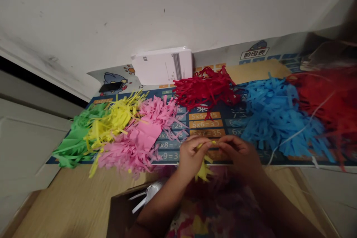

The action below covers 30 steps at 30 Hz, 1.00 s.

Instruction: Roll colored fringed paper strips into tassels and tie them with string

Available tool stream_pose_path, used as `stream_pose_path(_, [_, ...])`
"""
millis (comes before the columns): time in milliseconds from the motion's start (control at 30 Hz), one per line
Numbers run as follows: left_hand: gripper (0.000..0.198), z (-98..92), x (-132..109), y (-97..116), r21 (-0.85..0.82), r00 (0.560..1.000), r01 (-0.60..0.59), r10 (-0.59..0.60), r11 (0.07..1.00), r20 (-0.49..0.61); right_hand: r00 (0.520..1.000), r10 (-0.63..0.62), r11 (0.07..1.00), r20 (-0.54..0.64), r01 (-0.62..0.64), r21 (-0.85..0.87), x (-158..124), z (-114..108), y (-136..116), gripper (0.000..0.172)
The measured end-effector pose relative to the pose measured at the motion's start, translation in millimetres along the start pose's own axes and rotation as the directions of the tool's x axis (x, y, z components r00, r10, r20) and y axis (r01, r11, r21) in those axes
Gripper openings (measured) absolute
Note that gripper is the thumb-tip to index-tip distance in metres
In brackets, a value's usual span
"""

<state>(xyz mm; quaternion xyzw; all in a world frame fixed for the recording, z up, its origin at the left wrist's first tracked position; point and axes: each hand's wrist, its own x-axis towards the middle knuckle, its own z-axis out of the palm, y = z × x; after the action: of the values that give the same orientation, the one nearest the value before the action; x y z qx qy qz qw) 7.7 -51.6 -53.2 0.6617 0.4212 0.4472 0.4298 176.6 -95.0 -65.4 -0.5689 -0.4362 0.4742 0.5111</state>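
My left hand [192,154] and my right hand [240,152] meet over the near edge of a printed multiplication mat [206,124]. Both hands pinch a small piece of yellow fringed paper [204,169], fingers closed on its top while the cut strips hang down between them. Just left of my left hand lies a heap of pink fringed paper [145,134]. A blue heap [275,119] lies just right of my right hand.
More shredded paper lies on the mat: green [75,137] and yellow [114,119] at the left, red [205,89] at the back, more red [331,100] far right. A white box [163,66] leans on the wall. A brown box corner [122,208] sits near me.
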Motion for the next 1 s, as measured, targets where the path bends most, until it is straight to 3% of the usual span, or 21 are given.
stream_pose_path(200, [0.011,1.1,-1.8,4.5,0.171,0.981,-0.194,0.193,0.966,0.023,0.999,0.046,0.995,-0.024,-0.043,0.086,-3.8,3.3,-0.1,0.026])
stream_pose_path(400, [0.008,-6.3,-1.6,3.3,0.280,0.891,-0.454,0.429,0.846,0.149,0.997,-0.067,0.994,-0.023,0.065,-0.092,-9.8,-2.5,-3.9,0.014])
stream_pose_path(467, [0.006,-8.2,-1.5,2.8,0.245,0.895,-0.445,0.417,0.861,0.159,0.998,-0.052,0.998,0.018,0.053,-0.046,-10.5,-4.9,-2.3,0.014])
stream_pose_path(667, [0.025,-9.2,-2.2,3.5,0.138,0.947,-0.300,0.277,0.944,0.164,0.985,0.038,0.993,0.166,-0.057,0.108,-11.1,-3.4,-0.1,0.021])
stream_pose_path(800, [0.019,-11.4,-1.3,0.8,0.093,0.918,-0.364,0.340,0.927,0.202,0.989,0.077,0.977,0.127,-0.100,0.188,-11.0,0.0,-0.1,0.024])
stream_pose_path(1000, [0.016,-11.5,-2.5,-5.0,0.077,0.889,-0.424,0.398,0.902,0.227,0.998,0.010,0.990,0.067,-0.019,0.140,-11.2,-1.4,4.6,0.020])
